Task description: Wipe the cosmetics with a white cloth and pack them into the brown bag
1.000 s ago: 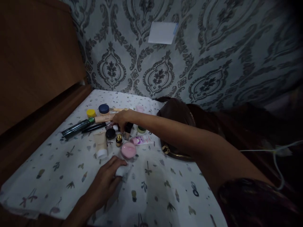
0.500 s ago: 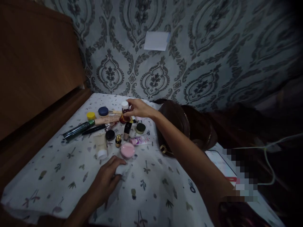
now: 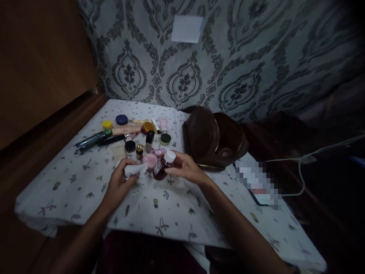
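Observation:
My right hand (image 3: 186, 167) is closed round a dark red-brown bottle (image 3: 160, 170) with a white cap, held tilted above the cloth-covered table. Just left of it, my left hand (image 3: 121, 180) grips a crumpled white tissue (image 3: 136, 169). A round pink container (image 3: 149, 161) lies between the two hands, partly covered by the bottle. Behind it stand a small gold-capped bottle (image 3: 139, 151), a black-capped bottle (image 3: 149, 141) and a black round jar (image 3: 130, 146). A pale tube (image 3: 118, 152) is partly hidden by my left hand.
Farther back lie a green tube (image 3: 92, 141), a yellow-lidded jar (image 3: 107, 125), a blue-lidded jar (image 3: 121, 120), an amber round container (image 3: 148, 127) and a green tin (image 3: 165, 139). A brown leather bag (image 3: 202, 137) sits at right, near a phone (image 3: 261, 199) and a white cable (image 3: 300, 175).
My right hand has brought the bottle from among the back items towards me, near my left hand. The tissue in my left hand shows more plainly, and the camera view has shifted.

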A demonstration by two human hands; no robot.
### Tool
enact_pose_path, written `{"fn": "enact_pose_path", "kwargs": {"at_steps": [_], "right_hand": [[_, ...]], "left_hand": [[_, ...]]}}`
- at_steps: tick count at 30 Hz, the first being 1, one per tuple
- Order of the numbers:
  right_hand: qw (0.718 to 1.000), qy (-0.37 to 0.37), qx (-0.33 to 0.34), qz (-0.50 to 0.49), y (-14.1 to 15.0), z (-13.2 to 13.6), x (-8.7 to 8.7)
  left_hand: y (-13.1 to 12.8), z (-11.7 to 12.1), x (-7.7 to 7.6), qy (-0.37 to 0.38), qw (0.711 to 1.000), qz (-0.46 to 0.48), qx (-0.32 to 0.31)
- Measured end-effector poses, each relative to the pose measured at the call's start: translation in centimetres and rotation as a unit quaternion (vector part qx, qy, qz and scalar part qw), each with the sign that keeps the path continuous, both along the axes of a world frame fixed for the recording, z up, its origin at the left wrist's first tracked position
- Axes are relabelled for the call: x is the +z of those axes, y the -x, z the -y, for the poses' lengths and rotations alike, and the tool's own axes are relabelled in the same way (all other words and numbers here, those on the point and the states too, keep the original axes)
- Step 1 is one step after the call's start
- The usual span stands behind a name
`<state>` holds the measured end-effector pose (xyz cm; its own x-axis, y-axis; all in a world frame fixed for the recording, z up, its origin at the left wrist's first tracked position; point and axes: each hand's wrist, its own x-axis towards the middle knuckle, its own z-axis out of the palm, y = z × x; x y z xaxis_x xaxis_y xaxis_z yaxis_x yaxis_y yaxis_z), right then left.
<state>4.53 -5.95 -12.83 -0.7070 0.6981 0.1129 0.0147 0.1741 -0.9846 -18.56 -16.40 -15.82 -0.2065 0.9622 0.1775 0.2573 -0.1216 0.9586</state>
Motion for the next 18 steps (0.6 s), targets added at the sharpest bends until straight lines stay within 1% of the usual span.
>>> {"fn": "enact_pose_path", "kwargs": {"at_steps": [3, 6, 11, 13, 18], "right_hand": [[0.999, -0.019, -0.021, 0.022, 0.0, 0.7, -1.6], [0.998, -0.047, -0.037, 0.034, 0.0, 1.1, -2.2], [0.997, -0.042, -0.056, 0.022, -0.1, 1.7, -3.0], [0.997, -0.053, -0.061, 0.012, -0.2, 2.0, -3.1], [0.991, -0.089, -0.092, -0.026, -0.5, 2.7, -2.8]], "left_hand": [[-0.1, -0.1, 0.0, -0.005, 1.0, 0.011, 0.003], [-0.2, 0.0, 0.2, -0.006, 1.0, 0.005, -0.001], [-0.4, 0.1, 0.4, -0.002, 1.0, -0.001, -0.01], [-0.6, 0.0, 0.4, -0.009, 1.0, -0.004, -0.009], [-2.1, -0.3, 0.8, -0.047, 0.998, -0.031, -0.015]]}}
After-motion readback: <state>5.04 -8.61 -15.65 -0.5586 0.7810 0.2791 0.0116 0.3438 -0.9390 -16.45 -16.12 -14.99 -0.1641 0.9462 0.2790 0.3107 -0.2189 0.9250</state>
